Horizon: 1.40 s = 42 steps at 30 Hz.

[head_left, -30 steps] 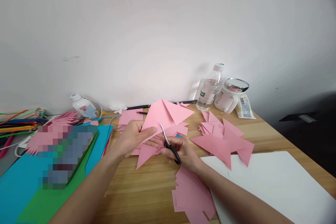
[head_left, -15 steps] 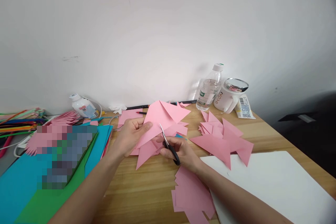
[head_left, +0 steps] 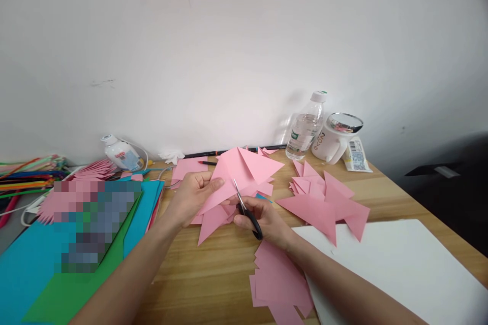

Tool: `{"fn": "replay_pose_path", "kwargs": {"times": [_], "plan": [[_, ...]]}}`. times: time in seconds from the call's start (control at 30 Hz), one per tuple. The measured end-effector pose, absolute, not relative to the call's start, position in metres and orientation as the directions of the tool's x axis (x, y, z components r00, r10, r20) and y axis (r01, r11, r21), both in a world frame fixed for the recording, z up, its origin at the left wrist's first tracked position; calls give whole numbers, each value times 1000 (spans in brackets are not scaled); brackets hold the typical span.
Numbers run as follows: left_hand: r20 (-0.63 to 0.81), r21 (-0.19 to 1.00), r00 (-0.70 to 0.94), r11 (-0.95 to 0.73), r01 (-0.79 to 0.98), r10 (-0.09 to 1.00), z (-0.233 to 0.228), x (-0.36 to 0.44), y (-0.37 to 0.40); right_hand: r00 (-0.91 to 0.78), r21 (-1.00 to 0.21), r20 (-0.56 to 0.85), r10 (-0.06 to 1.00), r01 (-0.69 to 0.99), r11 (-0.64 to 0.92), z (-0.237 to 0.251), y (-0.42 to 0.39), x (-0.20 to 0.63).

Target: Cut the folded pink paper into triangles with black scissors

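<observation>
Pinched between the thumb and fingers of my left hand (head_left: 192,195) is a pink sheet of paper (head_left: 232,170), held up above the table. A pointed flap of it leans out to the right. My right hand (head_left: 263,218) is closed around the black handles of a pair of scissors (head_left: 248,218). The blades point up and left and lie against the sheet's lower edge, near my left thumb. Beneath the sheet rest more cut pink pieces (head_left: 213,221). Pink triangular offcuts (head_left: 324,203) are heaped to the right, and a stack of notched pink paper (head_left: 280,279) lies below my right hand.
A water bottle (head_left: 305,129), a white mug (head_left: 333,139) and a small packet (head_left: 357,155) stand near the wall. A white board (head_left: 392,264) covers the right front. To the left are blue sheets (head_left: 26,259), a green sheet (head_left: 68,294), a white bottle (head_left: 121,153) and colourful pipe cleaners (head_left: 34,177).
The flap of the pink sheet has swung a little to the right and down. Both hands stay almost where they were, with the scissors still at the sheet's edge.
</observation>
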<state>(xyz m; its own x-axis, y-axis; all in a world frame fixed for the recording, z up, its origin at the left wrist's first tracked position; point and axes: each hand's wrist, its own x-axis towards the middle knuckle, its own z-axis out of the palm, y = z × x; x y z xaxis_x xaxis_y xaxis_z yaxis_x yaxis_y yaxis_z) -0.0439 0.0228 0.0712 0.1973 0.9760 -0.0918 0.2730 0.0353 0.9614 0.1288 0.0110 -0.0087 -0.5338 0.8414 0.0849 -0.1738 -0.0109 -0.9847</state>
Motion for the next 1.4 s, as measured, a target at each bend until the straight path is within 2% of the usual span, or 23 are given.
{"fn": "replay_pose_path", "kwargs": {"times": [0.17, 0.9, 1.4], "plan": [[-138, 968, 239, 79, 238, 961, 72, -42, 23, -518, -982, 64, 853, -185, -38, -9, 11, 127], [-94, 958, 196, 35, 286, 976, 70, -44, 23, -502, -983, 78, 861, -183, -18, -11, 11, 127], [-149, 977, 255, 101, 190, 955, 68, -45, 24, -496, -984, 84, 864, -179, -7, -15, 12, 127]]}}
